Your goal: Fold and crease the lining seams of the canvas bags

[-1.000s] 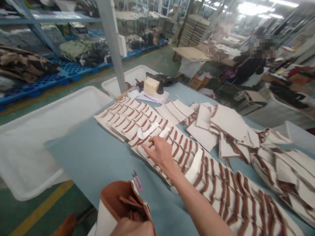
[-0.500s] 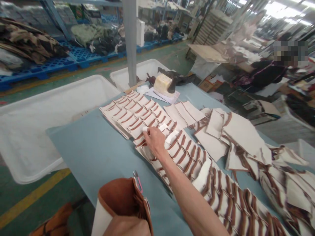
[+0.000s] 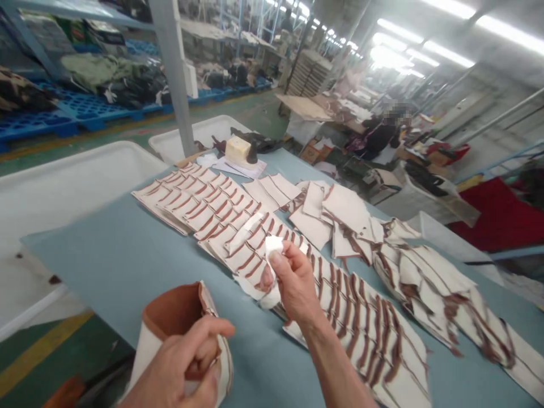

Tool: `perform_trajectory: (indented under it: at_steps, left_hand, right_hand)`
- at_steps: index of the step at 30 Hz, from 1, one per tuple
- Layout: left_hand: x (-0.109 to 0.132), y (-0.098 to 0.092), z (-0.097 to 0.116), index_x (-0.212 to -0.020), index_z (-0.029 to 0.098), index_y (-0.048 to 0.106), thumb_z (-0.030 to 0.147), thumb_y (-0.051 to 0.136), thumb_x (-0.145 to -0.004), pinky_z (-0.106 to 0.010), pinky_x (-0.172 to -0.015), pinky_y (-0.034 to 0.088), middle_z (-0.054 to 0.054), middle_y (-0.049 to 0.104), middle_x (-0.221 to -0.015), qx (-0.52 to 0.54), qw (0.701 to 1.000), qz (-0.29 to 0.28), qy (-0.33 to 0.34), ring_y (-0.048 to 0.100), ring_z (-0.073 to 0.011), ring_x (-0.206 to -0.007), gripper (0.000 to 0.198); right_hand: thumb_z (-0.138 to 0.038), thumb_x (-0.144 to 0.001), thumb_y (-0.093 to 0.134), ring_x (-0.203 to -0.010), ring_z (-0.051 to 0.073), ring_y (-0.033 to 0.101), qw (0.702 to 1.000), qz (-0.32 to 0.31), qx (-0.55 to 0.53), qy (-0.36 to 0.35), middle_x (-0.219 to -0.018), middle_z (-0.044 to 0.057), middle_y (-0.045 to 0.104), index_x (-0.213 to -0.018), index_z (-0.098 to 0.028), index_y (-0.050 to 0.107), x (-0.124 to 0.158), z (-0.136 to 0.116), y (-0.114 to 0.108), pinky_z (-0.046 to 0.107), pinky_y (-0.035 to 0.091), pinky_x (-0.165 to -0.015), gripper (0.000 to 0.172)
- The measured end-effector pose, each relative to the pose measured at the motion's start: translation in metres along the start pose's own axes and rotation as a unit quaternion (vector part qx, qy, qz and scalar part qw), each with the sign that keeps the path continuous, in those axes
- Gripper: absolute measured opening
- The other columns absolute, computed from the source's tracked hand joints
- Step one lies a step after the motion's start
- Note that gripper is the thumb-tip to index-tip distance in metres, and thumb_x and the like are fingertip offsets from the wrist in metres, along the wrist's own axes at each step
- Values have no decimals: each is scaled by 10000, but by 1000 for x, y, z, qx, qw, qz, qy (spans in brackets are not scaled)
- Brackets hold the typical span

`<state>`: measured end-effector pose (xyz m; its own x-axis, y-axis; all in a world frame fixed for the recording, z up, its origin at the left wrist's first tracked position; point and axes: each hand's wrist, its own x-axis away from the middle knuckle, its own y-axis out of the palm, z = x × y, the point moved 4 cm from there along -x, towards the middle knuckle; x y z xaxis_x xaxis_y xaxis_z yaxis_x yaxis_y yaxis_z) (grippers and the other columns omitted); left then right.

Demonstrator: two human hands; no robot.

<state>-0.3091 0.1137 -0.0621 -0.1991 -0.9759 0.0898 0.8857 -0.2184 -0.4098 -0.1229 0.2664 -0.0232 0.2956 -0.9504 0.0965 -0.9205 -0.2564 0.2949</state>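
My right hand point(image 3: 294, 281) is closed on a small white strip of material point(image 3: 272, 249), lifted a little above a long row of overlapping cream fabric pieces with brown trim point(image 3: 238, 226) on the blue-grey table point(image 3: 106, 255). My left hand point(image 3: 182, 362) grips the rim of a cream bag with a brown lining point(image 3: 170, 317) at the table's near edge, its mouth open upward. Another white strip point(image 3: 243, 230) lies across the row just beyond my right hand.
Loose cream and brown pieces point(image 3: 348, 221) pile up at the right. A pale block point(image 3: 238, 150) sits at the table's far end. White tubs point(image 3: 68, 181) stand left of the table. A person point(image 3: 382, 133) works in the background near cardboard stacks.
My right hand has picked a white strip off the row and drawn it back toward me. My left hand has come up onto the bag's rim. The pink snips are out of view.
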Motion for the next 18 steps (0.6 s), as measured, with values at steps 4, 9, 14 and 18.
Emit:
perform_trajectory:
  at_steps: [4, 9, 14, 18]
  left_hand:
    - [-6, 21, 21, -1253, 229, 706, 369, 509, -1045, -184, -495, 419, 75, 423, -667, 46, 999, -10, -21, 486, -138, -546, 318]
    - [-17, 54, 38, -1161, 194, 745, 478, 574, -1035, -199, -520, 402, 81, 400, -649, 63, 997, -41, -9, 423, -136, -554, 355]
    - [-29, 81, 73, -1211, 192, 806, 520, 569, -1072, -229, -549, 445, 12, 605, -698, 64, 993, -95, 36, 537, -170, -622, 428]
    - [-33, 108, 114, -1237, 174, 805, 545, 372, -1133, -246, -561, 443, 12, 570, -671, 53, 980, -152, 113, 489, -172, -614, 579]
  right_hand:
    - [-637, -917, 858, -331, 45, 353, 998, 36, -60, -5, -483, -136, 540, -975, -234, 599, 54, -28, -13, 144, 350, -368, 482]
    - [-618, -896, 886, -321, 35, 220, 988, 70, -135, -39, -432, -176, 421, -891, -251, 557, 110, -67, -29, 140, 297, -348, 493]
    - [-559, -904, 878, -373, 48, 130, 977, 65, -191, -69, -490, -173, 293, -792, -260, 479, 152, -89, -45, 150, 264, -360, 511]
    - [-545, -907, 859, -414, 88, 92, 969, 79, -209, -105, -545, -150, 191, -798, -278, 503, 170, -90, -63, 212, 178, -355, 459]
